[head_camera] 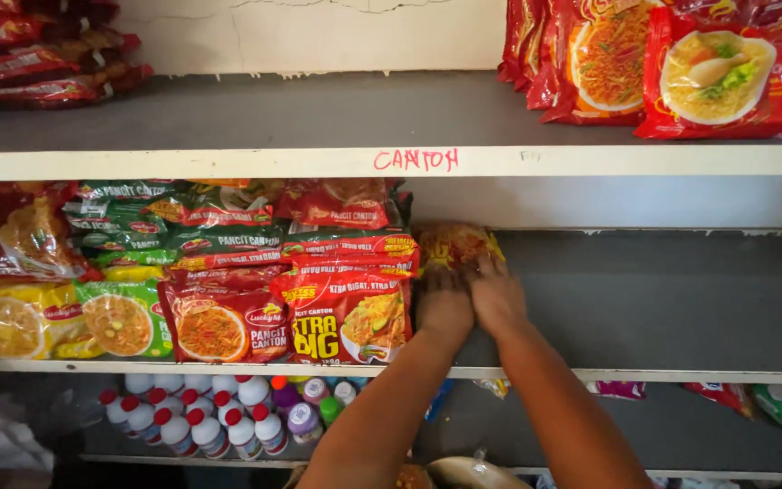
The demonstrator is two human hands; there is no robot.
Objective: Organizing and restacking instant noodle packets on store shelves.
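Note:
Both my arms reach into the middle shelf [644, 374]. My left hand [443, 306] and my right hand [497, 294] lie side by side, pressed down on a flat yellow-and-red noodle packet [452, 243] whose far end shows beyond my fingers. The fingers are bent over the packet, and whether they grip it or only push on it is unclear. Directly to the left of my left hand stands a stack of red noodle packets [346, 312].
More red, green and yellow noodle packets [119, 317] fill the shelf's left half. The top shelf [319, 163] carries red packets at right [708, 72] and dark ones at left. Below, white bottles with red caps [201, 421] stand grouped.

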